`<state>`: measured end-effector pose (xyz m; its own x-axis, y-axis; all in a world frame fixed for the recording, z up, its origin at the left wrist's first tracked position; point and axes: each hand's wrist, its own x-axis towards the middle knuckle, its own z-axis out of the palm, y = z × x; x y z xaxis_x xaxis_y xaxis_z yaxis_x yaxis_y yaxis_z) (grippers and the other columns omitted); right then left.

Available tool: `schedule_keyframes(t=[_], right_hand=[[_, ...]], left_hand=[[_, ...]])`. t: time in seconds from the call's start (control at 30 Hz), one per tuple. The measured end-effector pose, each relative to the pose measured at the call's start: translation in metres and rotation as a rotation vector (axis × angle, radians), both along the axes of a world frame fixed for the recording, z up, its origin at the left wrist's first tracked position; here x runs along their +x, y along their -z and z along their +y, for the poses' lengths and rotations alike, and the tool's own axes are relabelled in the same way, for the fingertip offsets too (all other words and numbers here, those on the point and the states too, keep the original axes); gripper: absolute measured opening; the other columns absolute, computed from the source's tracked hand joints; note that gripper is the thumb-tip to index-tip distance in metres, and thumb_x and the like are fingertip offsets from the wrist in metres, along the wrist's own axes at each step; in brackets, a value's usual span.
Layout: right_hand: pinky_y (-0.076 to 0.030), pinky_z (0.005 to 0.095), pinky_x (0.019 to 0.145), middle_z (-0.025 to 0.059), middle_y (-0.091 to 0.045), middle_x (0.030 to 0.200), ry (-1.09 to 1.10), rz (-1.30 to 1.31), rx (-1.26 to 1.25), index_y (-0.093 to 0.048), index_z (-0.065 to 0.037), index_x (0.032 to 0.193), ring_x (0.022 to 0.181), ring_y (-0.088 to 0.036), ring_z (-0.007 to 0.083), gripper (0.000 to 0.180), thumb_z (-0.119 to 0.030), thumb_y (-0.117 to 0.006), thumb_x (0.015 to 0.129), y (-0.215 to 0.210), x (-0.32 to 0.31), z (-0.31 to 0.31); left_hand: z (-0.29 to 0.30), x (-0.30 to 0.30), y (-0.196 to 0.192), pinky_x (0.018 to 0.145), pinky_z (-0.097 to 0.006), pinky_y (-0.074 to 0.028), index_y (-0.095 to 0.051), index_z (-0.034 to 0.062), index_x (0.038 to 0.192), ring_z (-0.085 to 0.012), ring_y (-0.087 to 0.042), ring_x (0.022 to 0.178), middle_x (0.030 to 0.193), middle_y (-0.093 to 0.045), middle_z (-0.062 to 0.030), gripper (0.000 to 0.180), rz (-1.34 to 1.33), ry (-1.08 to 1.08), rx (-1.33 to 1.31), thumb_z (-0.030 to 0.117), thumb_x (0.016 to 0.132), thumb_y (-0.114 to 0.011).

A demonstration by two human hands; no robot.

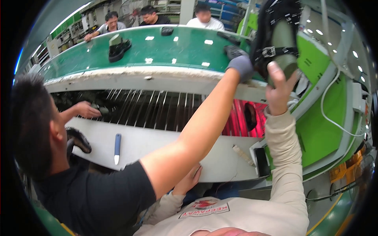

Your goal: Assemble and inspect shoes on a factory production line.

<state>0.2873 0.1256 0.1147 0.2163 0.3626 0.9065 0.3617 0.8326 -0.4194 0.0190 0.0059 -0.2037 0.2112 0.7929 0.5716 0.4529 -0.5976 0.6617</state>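
Note:
My right hand [280, 88] is raised at the upper right. Its fingers grip a black buckled shoe [281, 11] fitted on a green shoe last [284, 35]. The strap and metal buckle face me, just above my fingertips. Low in the middle, my left hand [189, 180] rests by the near edge of the white worktop [157, 147]. Its fingers are curled, and a co-worker's arm partly covers it, so what they hold, if anything, is hidden. That co-worker's grey-gloved hand [241, 67] reaches beside my shoe, next to another dark shoe [234, 52] on the green conveyor belt [177, 49].
The co-worker [90, 188] leans in close on my left, a bare arm crossing before me. A blue-handled knife [117, 148] and a black phone-like slab [262, 162] lie on the worktop. Beyond run metal rollers [157, 108], glowing red around a shoe [250, 116]. Several people are behind the belt.

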Motion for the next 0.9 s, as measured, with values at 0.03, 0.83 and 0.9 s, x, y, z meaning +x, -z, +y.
schedule_keyframes(t=[0.03,0.83,0.9], right_hand=[[-0.053,0.0304,0.098,0.0060,-0.068,0.122,-0.081,0.001,-0.036,-0.057,0.004,0.142,0.107,-0.066,0.0155,0.058,-0.015,-0.080,0.092,-0.003,-0.008,-0.005],[-0.054,0.0483,0.111,0.0263,-0.075,0.134,0.456,-0.679,-0.763,-0.061,-0.002,0.146,0.126,-0.073,0.0410,0.072,-0.053,-0.062,0.097,-0.028,-0.167,0.201],[-0.055,0.0493,0.108,0.0254,-0.075,0.133,0.446,-0.641,-0.743,-0.063,-0.006,0.146,0.125,-0.073,0.0407,0.068,-0.054,-0.063,0.097,-0.025,-0.168,0.204]], left_hand=[[0.000,0.000,0.003,0.084,-0.039,-0.061,-0.079,0.0079,0.101,-0.0303,-0.077,0.092,0.102,-0.080,-0.0088,0.011,0.042,-0.031,0.033,0.011,0.092,-0.084],[0.001,0.009,-0.004,0.076,-0.040,-0.062,-0.080,0.0082,0.098,-0.0288,-0.076,0.092,0.101,-0.080,-0.0064,0.013,-0.008,-0.027,0.063,0.007,0.086,-0.085],[-0.001,0.011,-0.001,0.077,-0.041,-0.062,-0.079,0.0073,0.098,-0.0303,-0.076,0.092,0.101,-0.080,-0.0074,0.013,-0.033,-0.033,0.054,0.007,0.086,-0.085]])
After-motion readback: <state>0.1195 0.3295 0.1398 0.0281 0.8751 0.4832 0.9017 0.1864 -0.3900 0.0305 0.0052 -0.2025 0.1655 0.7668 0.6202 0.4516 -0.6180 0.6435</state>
